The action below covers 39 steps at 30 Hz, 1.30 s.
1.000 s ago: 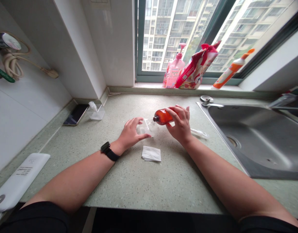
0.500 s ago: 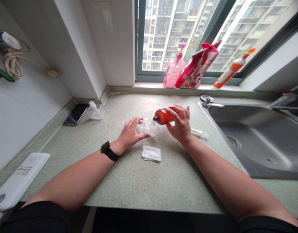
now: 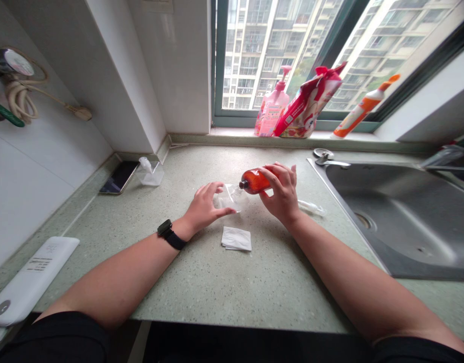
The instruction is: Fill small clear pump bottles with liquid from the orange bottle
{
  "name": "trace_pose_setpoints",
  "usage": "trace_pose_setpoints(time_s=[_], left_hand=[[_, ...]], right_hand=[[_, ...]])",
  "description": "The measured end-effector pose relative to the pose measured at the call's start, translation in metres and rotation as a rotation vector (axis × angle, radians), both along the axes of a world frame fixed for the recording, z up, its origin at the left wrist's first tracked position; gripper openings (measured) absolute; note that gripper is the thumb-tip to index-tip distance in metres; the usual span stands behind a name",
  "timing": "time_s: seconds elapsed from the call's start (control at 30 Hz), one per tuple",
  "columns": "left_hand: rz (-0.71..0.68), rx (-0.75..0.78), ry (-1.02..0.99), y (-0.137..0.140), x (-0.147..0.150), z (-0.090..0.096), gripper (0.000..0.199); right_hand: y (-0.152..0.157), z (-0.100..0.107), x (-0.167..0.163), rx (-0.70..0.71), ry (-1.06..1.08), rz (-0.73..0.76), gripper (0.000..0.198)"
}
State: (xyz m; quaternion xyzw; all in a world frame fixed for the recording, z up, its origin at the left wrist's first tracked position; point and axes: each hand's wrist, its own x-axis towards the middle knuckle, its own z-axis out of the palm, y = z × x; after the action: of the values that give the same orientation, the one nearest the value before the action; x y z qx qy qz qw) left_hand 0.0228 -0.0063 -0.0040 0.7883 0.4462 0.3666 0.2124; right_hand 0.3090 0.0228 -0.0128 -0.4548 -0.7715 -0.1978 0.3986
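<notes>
My right hand (image 3: 280, 189) grips an amber bottle (image 3: 255, 181), tipped on its side with its open neck pointing left. That neck is over a clear plastic container (image 3: 234, 199), which looks boxy; whether liquid is flowing I cannot tell. Thumb and fingers of my left hand (image 3: 207, 204) curve around the container's left side and steady it on the counter. A folded white tissue (image 3: 236, 239) lies in front of it. Behind my right wrist is a clear plastic thing like a syringe (image 3: 311, 207), partly hidden.
On the green speckled counter (image 3: 186, 287) are a phone (image 3: 119, 177), a second clear container (image 3: 150, 174) and a white power bank (image 3: 33, 280). A steel sink (image 3: 401, 217) is at right. The windowsill holds a pink pump bottle (image 3: 271, 111), a red pouch (image 3: 309, 106) and an orange-white bottle (image 3: 362, 111).
</notes>
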Motion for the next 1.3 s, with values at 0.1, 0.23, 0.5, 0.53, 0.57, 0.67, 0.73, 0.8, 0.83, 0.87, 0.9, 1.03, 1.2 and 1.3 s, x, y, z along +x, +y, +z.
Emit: trace_pose_setpoints(time_s=[0.1, 0.23, 0.5, 0.53, 0.57, 0.67, 0.73, 0.8, 0.83, 0.87, 0.9, 1.03, 1.2, 1.3], left_hand=[[-0.007, 0.002, -0.013, 0.0009, -0.0001, -0.0013, 0.080], [-0.010, 0.006, -0.020, 0.0009, -0.0001, -0.0014, 0.080], [-0.016, -0.004, -0.022, 0.0005, -0.0001, 0.0005, 0.081], [-0.018, -0.009, -0.024, 0.0004, 0.0000, 0.0006, 0.081], [-0.021, -0.014, -0.028, 0.0003, 0.0001, 0.0008, 0.081], [-0.024, -0.025, -0.039, -0.0001, 0.0002, 0.0011, 0.081], [-0.026, -0.027, -0.044, -0.0002, 0.0001, 0.0010, 0.081], [-0.030, -0.025, -0.046, 0.0000, -0.0001, 0.0007, 0.081], [-0.031, -0.023, -0.046, 0.0001, -0.0002, 0.0005, 0.081], [-0.033, -0.022, -0.046, 0.0003, -0.0002, 0.0003, 0.081], [-0.033, -0.020, -0.047, 0.0004, -0.0002, 0.0001, 0.081], [-0.035, -0.013, -0.046, 0.0011, -0.0001, -0.0010, 0.081], [-0.040, -0.002, -0.048, 0.0013, -0.0004, -0.0021, 0.080], [-0.040, -0.007, -0.048, 0.0013, -0.0008, -0.0025, 0.079]], right_hand=[[-0.0002, 0.0005, -0.0007, 0.012, -0.001, -0.003, 0.084], [-0.0010, 0.0015, -0.0021, 0.036, 0.007, 0.006, 0.081], [-0.0005, 0.0010, -0.0013, 0.040, 0.005, 0.012, 0.085], [-0.0003, 0.0010, -0.0011, 0.043, 0.005, 0.015, 0.085], [-0.0002, 0.0010, -0.0010, 0.043, 0.004, 0.015, 0.085], [-0.0003, 0.0010, -0.0010, 0.033, 0.004, 0.007, 0.085], [-0.0006, 0.0012, -0.0012, 0.032, 0.003, 0.004, 0.087], [-0.0008, 0.0014, -0.0015, 0.040, 0.002, 0.008, 0.088], [-0.0009, 0.0016, -0.0016, 0.045, 0.000, 0.012, 0.087], [-0.0010, 0.0018, -0.0017, 0.050, -0.001, 0.015, 0.087], [-0.0010, 0.0020, -0.0018, 0.053, -0.003, 0.016, 0.086], [-0.0014, 0.0029, -0.0023, 0.050, -0.007, 0.008, 0.085], [-0.0019, 0.0036, -0.0026, 0.066, -0.001, 0.025, 0.083], [-0.0015, 0.0030, -0.0020, 0.057, -0.004, 0.016, 0.084]])
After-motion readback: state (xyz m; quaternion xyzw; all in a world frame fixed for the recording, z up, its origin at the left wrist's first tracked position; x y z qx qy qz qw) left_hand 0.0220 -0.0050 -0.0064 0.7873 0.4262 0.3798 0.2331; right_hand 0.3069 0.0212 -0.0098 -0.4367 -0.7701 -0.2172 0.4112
